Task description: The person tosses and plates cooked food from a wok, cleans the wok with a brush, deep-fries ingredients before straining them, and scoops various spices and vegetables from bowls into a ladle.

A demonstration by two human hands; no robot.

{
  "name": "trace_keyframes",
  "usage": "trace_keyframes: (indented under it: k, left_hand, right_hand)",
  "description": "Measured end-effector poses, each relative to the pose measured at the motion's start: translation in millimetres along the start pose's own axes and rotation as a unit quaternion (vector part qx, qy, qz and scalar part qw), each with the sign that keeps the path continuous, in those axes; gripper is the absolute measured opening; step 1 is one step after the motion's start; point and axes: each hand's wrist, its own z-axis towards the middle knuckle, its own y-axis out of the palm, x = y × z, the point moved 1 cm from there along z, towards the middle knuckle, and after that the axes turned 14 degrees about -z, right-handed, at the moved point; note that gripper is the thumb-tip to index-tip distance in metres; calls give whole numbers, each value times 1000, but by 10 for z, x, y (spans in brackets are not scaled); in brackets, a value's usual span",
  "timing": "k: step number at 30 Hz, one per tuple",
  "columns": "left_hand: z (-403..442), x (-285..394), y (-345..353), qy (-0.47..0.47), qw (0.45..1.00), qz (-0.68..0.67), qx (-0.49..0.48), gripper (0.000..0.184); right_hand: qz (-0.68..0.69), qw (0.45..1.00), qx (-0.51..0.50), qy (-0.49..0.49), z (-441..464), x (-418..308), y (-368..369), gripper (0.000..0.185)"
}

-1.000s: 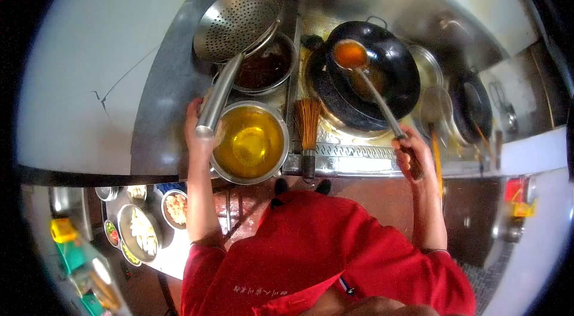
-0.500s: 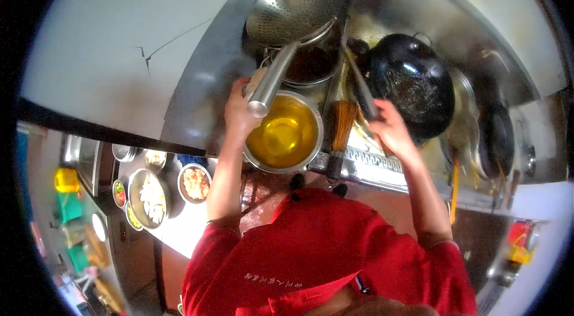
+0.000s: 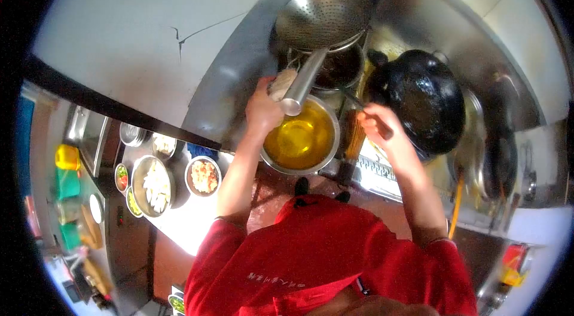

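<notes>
White glare on table (image 3: 192,225), black corners

1. A cracked white surface (image 3: 131,41) spreads left of the left fingers (image 3: 263,84).
2. Metal panelling (image 3: 478,47) rises beyond the right fingers (image 3: 369,120).
3. Below both lie reddish floor (image 3: 269,195) and a brightly lit table (image 3: 188,223).

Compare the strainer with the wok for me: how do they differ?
Surface: the strainer is silvery metal, its bowl pierced with small holes; the wok is black, with no holes visible.
Handle: the strainer has a long, thick, straight tube pointing toward the person; the wok shows only a small loop at its far edge.
Place: the strainer lies left of the wok.
Shared: both are round and bowl-shaped.
</notes>
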Motion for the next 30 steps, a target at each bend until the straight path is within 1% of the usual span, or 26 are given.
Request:
trace_keyframes:
  k: [3, 4, 5, 6, 7, 8, 9, 11, 12, 13, 14, 15, 16, 17, 18, 20, 21, 22, 23, 24, 25, 26, 27, 28, 29, 30]
  left_hand:
    - [70, -6, 57, -29, 999, 25, 7, 82]
    - [186, -253, 193, -73, 995, -54, -30, 79]
    - [221, -348, 215, -72, 994, -67, -36, 76]
    - [253, -438, 235, -72, 993, -80, -43, 73]
    - [234, -281, 216, -30, 999, -23, -25, 70]
    - [223, -189, 210, -28, 999, 30, -34, 65]
    - [237, -144, 188, -50, 998, 0, -40, 61]
    - [257, -302, 249, -39, 998, -5, -49, 58]
    - [283, -517, 406, -25, 1000, 1, -10, 55]
    - [226, -503, 356, -31, 998, -3, -47, 58]
    - [210, -376, 258, -76, 990, -43, -108, 64]
    - [96, -365, 197, -96, 984, -79, -126, 70]
    - [80, -600, 328, -57, 990, -63, -115, 70]
    - [106, -894, 534, -16, 993, -46, -105, 70]
    - [111, -1044, 625, -10, 992, -40, -115, 68]
    - [82, -1191, 692, 1, 990, -25, -139, 65]
    - [10, -1121, 633, -6, 991, -41, -125, 62]
    - [-91, -1001, 562, -13, 992, -58, -112, 60]
    - [-117, -1020, 551, 4, 994, -68, -91, 58]
    - [-141, -1039, 538, 22, 994, -77, -70, 56]
    - [-38, -1270, 621, 64, 994, -78, -43, 53]
    - [-30, -1377, 669, 105, 991, -79, -20, 51]
    - [-183, -1259, 538, 66, 997, -22, 37, 44]
    - [-435, -1078, 337, 64, 993, -27, 92, 40]
    - [-736, -907, 123, 61, 987, -29, 149, 37]
    - [-1016, -809, -50, 1, 985, -119, 127, 39]
  right_hand:
    - [41, 994, 68, -75, -503, 26, 226, 12]
    - [7, 988, 101, -117, -695, 76, 229, 13]
    - [-27, 980, 125, -156, -867, 132, 200, 17]
    - [8, 985, 92, -145, -992, 142, 139, 15]
    - [42, 989, 53, -131, -1089, 127, 58, 14]
    - [102, 982, 55, -151, -1194, 172, -7, 21]
    - [38, 967, 175, -180, -1341, 208, -5, 28]
    - [26, 957, 199, -208, -1632, 358, -454, 49]
    - [3, 948, 232, -219, -1756, 423, -553, 48]
    - [-22, 934, 269, -234, -1861, 475, -647, 47]
    - [-68, 926, 283, -241, -1936, 508, -646, 46]
    - [-114, 914, 300, -249, -2048, 562, -633, 45]
    - [-200, 892, 327, -239, -2191, 699, -982, 43]
    - [-283, 861, 353, -232, -2294, 874, -1562, 42]
    - [-345, 831, 379, -213, -2322, 892, -1648, 42]
    - [-446, 769, 430, -156, -2397, 918, -1389, 45]
    - [-484, 738, 455, -122, -2431, 920, -1208, 48]
    - [-571, 680, 422, -182, -2463, 1111, -1766, 52]
    - [-592, 657, 416, -214, -2498, 1263, -2036, 52]
    - [-575, 669, 422, -208, -2535, 1320, -1963, 54]
    - [-557, 683, 429, -201, -2592, 1406, -1785, 56]
    - [-637, 613, 431, -178, -2707, 1503, -1856, 58]
    - [-710, 537, 428, -153, -2829, 1623, -1949, 60]
    - [-704, 528, 442, -173, -2896, 1805, -1937, 62]
    - [-621, 595, 497, -111, -2881, 2021, -1859, 65]
    - [-659, 565, 478, -133, -2861, 2223, -2213, 67]
